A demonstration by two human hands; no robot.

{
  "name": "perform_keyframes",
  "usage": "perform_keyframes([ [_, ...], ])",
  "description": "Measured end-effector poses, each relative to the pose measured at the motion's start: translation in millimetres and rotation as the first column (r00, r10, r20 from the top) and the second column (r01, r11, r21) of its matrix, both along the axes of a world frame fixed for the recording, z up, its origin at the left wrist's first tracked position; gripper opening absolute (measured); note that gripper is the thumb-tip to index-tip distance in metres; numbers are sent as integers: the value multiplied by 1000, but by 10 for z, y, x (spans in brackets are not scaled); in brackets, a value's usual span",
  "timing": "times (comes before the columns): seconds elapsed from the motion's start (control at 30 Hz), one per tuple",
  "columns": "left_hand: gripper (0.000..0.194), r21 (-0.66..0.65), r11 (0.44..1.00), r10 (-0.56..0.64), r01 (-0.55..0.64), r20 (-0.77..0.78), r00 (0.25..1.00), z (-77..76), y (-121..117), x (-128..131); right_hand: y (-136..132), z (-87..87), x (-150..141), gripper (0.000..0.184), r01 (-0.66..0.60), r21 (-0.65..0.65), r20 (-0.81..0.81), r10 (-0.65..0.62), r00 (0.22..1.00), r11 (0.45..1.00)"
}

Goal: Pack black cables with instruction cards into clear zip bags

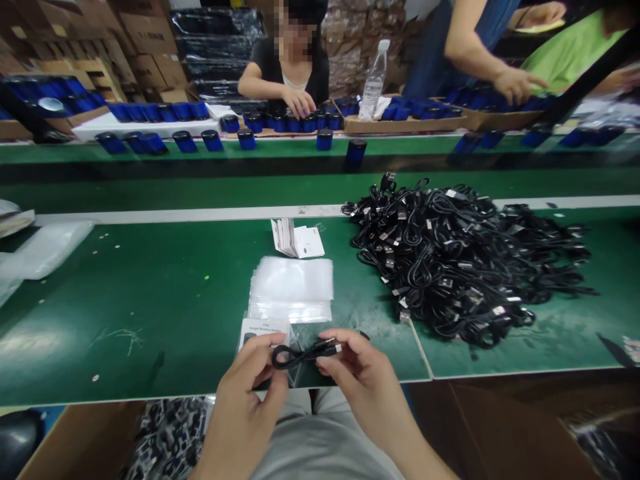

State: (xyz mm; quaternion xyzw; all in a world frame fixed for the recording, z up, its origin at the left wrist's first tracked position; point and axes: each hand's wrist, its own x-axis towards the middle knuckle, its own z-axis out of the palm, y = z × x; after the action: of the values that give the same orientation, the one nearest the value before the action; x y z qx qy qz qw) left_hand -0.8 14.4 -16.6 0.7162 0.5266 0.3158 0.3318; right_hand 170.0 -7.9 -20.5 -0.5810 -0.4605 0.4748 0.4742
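Between my two hands is a small coiled black USB cable (300, 355), held just above the table's front edge. My left hand (255, 393) pinches its looped end. With thumb and fingertips, my right hand (363, 373) grips the end with the connectors. Behind my left fingers lies a printed leaflet (263, 327) in a clear bag, partly covered by the hand. Beyond it sits a stack of clear plastic bags (291, 287). Farther back stands a bunch of folded white leaflets (295, 239). To the right is a large heap of bundled black cables (440, 260).
A conveyor belt (200, 190) runs across, with blue cylinders (355, 152) along its far side. Co-workers handle more cylinders there, near a plastic bottle (374, 83). Clear plastic bags (50, 250) lie at left. Below the front edge, an open carton (95, 440) holds many packed items.
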Motion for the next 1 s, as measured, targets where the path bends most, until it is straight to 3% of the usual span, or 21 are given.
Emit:
perform_keyframes([
  [0.07,16,-10,1000,19,-19,20,1000,-1,3,-9,-11,17,57,12,-34,95,247,10,969,995],
  [0.17,13,-19,999,39,-39,41,998,-10,4,-30,-42,89,138,21,-172,202,556,32,830,964],
  [0.27,12,32,998,56,-57,17,998,-18,-14,-46,-86,150,149,28,-295,239,698,47,714,925],
  [0.33,11,84,996,39,-35,-41,998,-14,-40,-34,-111,171,103,28,-290,267,677,36,736,919],
  [0.43,11,136,991,25,-10,-104,994,13,-94,14,-128,170,-21,22,-178,306,542,-18,840,935],
  [0.57,13,185,983,44,-23,-108,993,62,-188,66,-112,120,-184,16,-93,320,391,-42,919,943],
  [0.67,16,198,980,49,-31,-86,995,76,-268,79,-77,69,-265,23,-170,301,459,14,888,938],
  [0.73,16,222,975,21,0,-89,996,71,-317,92,-47,44,-296,26,-176,321,548,-31,836,931],
  [0.83,18,298,953,-17,46,-100,995,68,-360,122,10,51,-282,13,25,318,592,-219,776,948],
  [0.9,20,347,935,-32,76,-133,991,87,-340,123,54,94,-222,16,53,183,547,-147,824,982],
  [1.0,9,271,952,-85,141,-207,975,160,-207,65,109,191,-100,19,-214,17,394,191,899,977],
])
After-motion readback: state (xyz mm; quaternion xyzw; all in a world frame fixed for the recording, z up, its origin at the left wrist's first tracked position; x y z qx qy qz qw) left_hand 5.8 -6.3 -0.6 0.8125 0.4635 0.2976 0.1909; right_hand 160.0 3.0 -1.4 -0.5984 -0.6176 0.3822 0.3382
